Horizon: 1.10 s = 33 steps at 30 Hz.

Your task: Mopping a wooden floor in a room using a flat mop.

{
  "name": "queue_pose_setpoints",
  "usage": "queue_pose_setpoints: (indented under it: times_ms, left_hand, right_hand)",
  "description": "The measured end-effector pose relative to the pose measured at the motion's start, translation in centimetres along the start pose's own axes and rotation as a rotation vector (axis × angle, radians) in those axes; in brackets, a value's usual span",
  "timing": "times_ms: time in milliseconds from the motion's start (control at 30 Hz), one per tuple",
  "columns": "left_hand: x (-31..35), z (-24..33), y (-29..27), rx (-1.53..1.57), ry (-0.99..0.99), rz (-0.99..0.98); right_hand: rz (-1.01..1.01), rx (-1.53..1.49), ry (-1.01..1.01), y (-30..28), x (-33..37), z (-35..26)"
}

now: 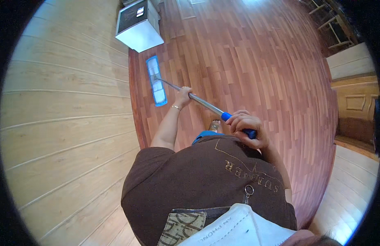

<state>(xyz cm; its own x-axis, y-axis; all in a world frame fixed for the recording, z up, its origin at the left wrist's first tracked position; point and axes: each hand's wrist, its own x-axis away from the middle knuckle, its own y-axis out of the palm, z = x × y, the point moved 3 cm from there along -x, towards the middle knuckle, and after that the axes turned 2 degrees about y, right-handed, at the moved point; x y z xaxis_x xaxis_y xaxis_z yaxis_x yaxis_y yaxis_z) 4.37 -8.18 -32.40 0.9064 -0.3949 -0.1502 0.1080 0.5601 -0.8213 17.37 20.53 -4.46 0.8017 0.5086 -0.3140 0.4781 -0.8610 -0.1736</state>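
A flat mop [160,91] with a long blue-edged white head lies on the wooden floor, close to the left wall. Its silver pole slants up from the head toward my body. Partway down the pole, my left hand [183,97] is wrapped round the metal. At the upper end, my right hand [248,128] grips the blue handle in front of my brown shirt. The undersides of both hands are hidden from this view.
Pale plank wall [67,110] runs along the left. A white cabinet [143,37] with a dark top stands just beyond the mop head. On the right are a wooden door [357,105] and, farther off, wooden racks [333,30]. My foot [215,125] shows below the pole.
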Motion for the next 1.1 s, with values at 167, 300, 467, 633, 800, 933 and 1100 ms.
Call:
queue_pose_setpoints:
  times_ms: [167,300,467,633,800,933,1100]
  left_hand:
    - [2.6,3.6,0.2,-0.009,-0.088,0.023]
    - [2.3,7.2,0.7,-0.008,-0.051,-0.026]
    - [-0.4,13.0,1.6,0.095,0.069,-0.108]
    - [-3.9,20.1,3.9,0.249,0.251,-0.131]
    - [-6.4,26.7,8.0,0.45,0.495,-0.272]
    - [-6.8,29.4,12.2,0.501,0.677,-0.415]
    - [-6.5,37.0,14.6,0.54,0.973,-0.782]
  right_hand:
    - [0.046,-0.034,0.07,-1.3,1.4,-2.3]
    - [0.092,-0.021,0.08,-2.5,3.3,-4.7]
    - [0.258,0.086,0.084,-3.6,5.8,-9.2]
    - [0.38,0.339,0.036,-4.0,8.4,-14.2]
    - [0.2,0.568,-0.085,-4.0,11.9,-17.1]
    - [0.227,0.725,-0.059,-3.0,12.2,-19.0]
    - [0.38,0.774,-0.153,-0.8,14.1,-21.1]
